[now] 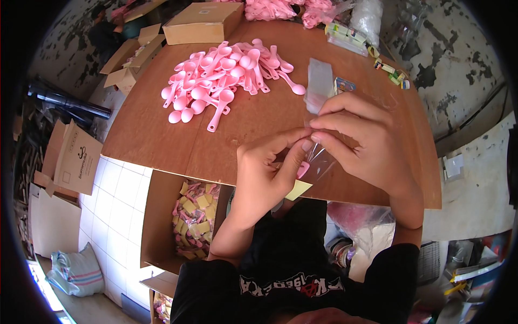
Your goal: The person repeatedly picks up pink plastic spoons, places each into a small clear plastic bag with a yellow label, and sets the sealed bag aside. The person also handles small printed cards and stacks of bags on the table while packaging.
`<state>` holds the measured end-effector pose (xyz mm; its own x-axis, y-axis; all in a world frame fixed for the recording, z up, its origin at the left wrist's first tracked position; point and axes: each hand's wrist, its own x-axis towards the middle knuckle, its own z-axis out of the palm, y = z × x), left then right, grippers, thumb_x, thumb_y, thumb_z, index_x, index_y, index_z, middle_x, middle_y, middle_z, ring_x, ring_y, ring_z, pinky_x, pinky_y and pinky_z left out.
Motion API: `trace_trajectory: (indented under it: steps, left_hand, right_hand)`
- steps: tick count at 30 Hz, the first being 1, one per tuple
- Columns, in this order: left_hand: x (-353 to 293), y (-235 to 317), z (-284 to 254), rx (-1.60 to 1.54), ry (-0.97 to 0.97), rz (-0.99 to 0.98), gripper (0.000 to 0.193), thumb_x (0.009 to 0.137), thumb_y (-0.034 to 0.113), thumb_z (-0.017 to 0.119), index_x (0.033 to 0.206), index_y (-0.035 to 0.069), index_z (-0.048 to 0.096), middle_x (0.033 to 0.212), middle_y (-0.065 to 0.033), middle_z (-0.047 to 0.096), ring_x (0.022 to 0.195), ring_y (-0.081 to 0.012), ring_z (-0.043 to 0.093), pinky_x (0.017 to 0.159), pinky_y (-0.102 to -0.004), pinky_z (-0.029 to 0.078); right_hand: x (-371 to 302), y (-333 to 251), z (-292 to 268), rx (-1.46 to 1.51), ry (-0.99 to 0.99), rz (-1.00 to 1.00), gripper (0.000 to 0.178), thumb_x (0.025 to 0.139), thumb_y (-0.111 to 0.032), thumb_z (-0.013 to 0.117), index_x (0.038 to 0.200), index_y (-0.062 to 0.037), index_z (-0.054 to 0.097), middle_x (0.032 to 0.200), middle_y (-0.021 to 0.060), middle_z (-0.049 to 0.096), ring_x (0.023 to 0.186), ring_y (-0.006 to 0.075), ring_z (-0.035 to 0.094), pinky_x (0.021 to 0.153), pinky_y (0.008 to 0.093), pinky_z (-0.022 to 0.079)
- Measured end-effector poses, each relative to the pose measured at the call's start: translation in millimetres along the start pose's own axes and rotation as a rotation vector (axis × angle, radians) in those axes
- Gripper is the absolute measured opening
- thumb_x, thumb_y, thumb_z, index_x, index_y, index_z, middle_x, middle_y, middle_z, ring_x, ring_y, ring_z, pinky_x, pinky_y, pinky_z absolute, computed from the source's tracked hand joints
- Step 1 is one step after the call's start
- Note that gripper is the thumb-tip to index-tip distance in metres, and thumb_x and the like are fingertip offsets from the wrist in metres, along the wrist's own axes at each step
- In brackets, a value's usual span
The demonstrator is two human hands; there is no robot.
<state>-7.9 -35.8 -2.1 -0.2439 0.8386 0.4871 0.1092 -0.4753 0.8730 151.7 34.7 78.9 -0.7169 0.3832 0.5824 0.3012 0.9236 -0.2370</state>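
Note:
My left hand (264, 175) and my right hand (367, 137) meet over the near part of the brown table. Both pinch the top of a clear plastic bag (322, 162) between thumb and fingers. A pink spoon (303, 170) shows at the bag, partly covered by my left thumb, with a pale yellow card (299, 190) just below it. Beyond my left hand lies a heap of pink measuring spoons (224, 70). A stack of flat clear bags (319, 78) lies past my right fingers, with a small blue-and-yellow box (344, 85) beside it.
The wooden table (145, 129) has a curved edge. Below its left front stands an open carton (162, 216) of bagged spoons with yellow cards. A closed cardboard box (203, 22) sits at the back, near pink bundles (270, 9). Small rolls (399, 80) line the right edge.

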Motion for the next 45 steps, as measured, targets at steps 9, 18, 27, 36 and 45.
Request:
trace_trajectory:
  steps: [9,18,27,36,45]
  left_hand:
    - [-1.7,3.2,-5.7,0.324,-0.212,0.204,0.022,0.082,-0.008,0.065,0.103,-0.004,0.068,0.08,-0.0153,0.069,0.066,-0.0181,0.07,0.06,-0.0271,0.053]
    - [-15.9,-2.7,-4.1,-0.013,-0.101,-0.007,0.024,0.086,-0.006,0.066,0.11,-0.003,0.068,0.089,-0.0117,0.072,0.077,-0.0127,0.07,0.068,-0.0248,0.055]
    - [-12.6,-10.1,3.5,-0.152,0.122,0.114,0.025,0.091,-0.005,0.062,0.116,-0.007,0.061,0.086,-0.012,0.07,0.073,-0.0124,0.066,0.065,-0.023,0.053]
    - [7.8,-18.3,22.2,-0.141,0.211,0.028,0.022,0.089,-0.003,0.065,0.11,-0.008,0.061,0.087,-0.0115,0.07,0.076,-0.014,0.07,0.066,-0.0237,0.057]
    - [12.0,-37.0,29.6,-0.302,0.165,0.121,0.043,0.086,-0.005,0.068,0.126,-0.004,0.053,0.091,-0.0104,0.07,0.084,-0.0135,0.069,0.076,-0.025,0.055]
  right_hand:
    - [-7.4,-2.7,-0.3,-0.26,-0.083,-0.149,0.016,0.064,0.002,0.071,0.078,-0.0002,0.064,0.083,0.0068,0.061,0.071,0.0253,0.06,0.065,0.0358,0.05]
    - [-22.2,37.2,5.8,0.726,0.118,0.286,0.004,0.075,-0.001,0.063,0.077,-0.0002,0.06,0.08,0.0104,0.062,0.072,0.0174,0.06,0.068,0.0316,0.048]
    - [-92.7,261.7,-68.7,0.489,0.245,1.14,0.018,0.081,-0.01,0.058,0.094,-0.0009,0.067,0.091,0.009,0.066,0.077,0.0194,0.061,0.067,0.0347,0.049]
    - [-71.2,144.9,-11.1,0.434,0.107,0.526,0.038,0.085,-0.023,0.073,0.115,-0.0016,0.067,0.109,0.0105,0.07,0.101,0.0191,0.066,0.09,0.0336,0.05]
    - [-29.2,44.7,33.6,0.444,0.231,0.117,0.012,0.085,-0.01,0.072,0.089,0.0006,0.071,0.083,0.0072,0.072,0.082,0.0162,0.067,0.087,0.0329,0.05]
